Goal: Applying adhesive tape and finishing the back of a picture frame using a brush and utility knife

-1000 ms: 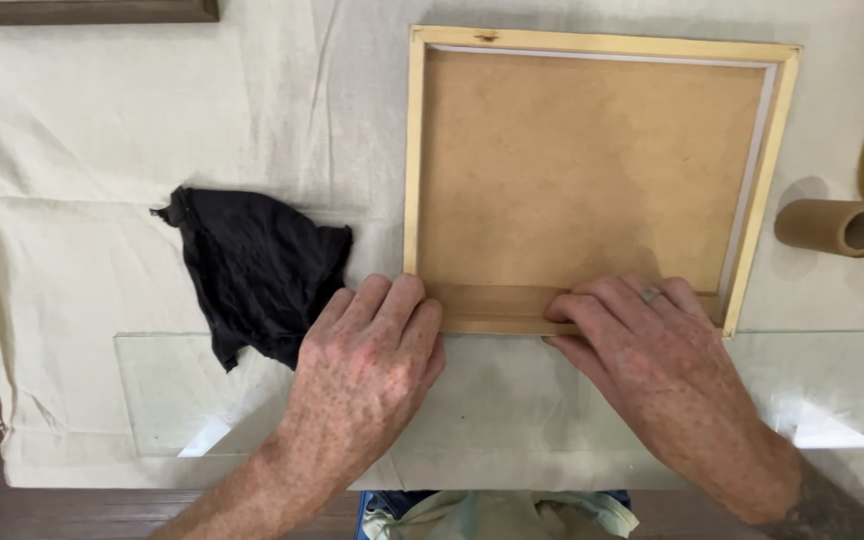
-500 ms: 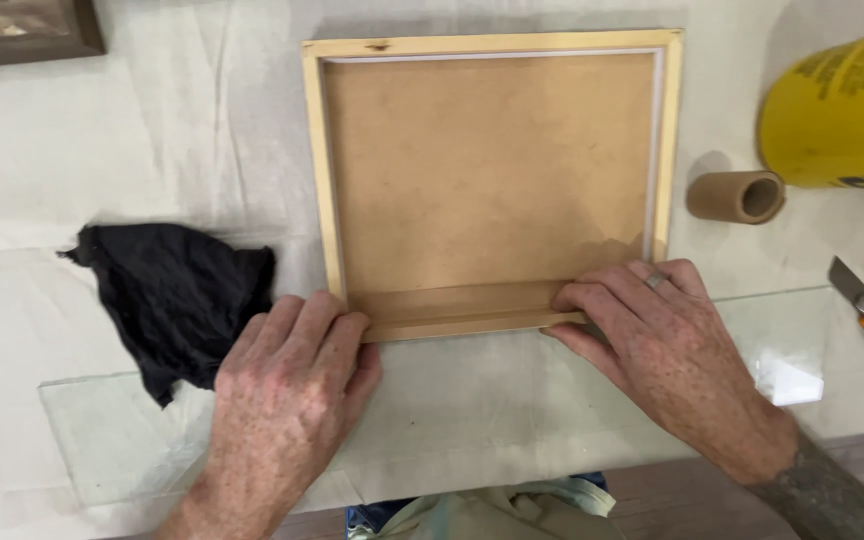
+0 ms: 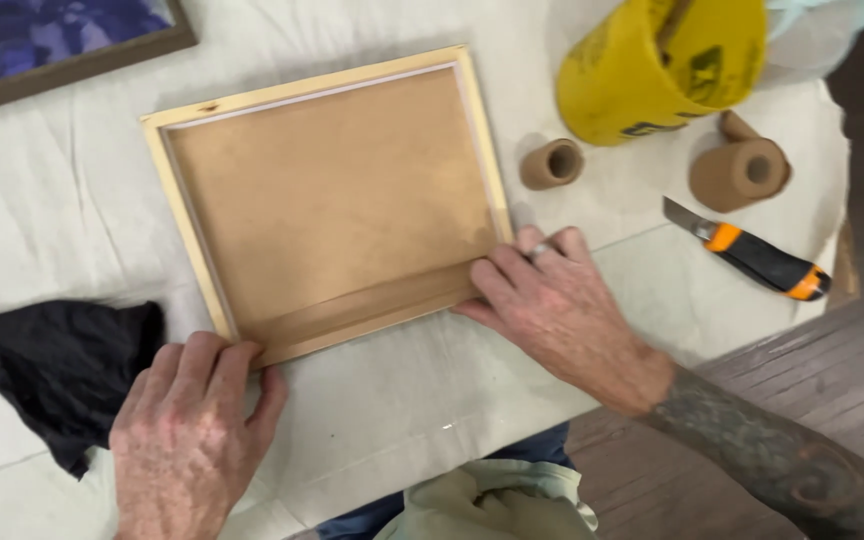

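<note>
— Where is the wooden frame (image 3: 337, 200)?
— Between both hands. The left hand (image 3: 192, 425) lies flat at its near left corner; the right hand (image 3: 552, 300) presses open-fingered on its near right corner.

A square frame of pale, unfinished wood (image 3: 337, 205) lies face down on the surface, its brown fibreboard backing (image 3: 332, 190) turned up and set flush within the rails. It sits slightly askew, the near rail running up toward the right, with a thin white strip showing along the inner edges.
</note>
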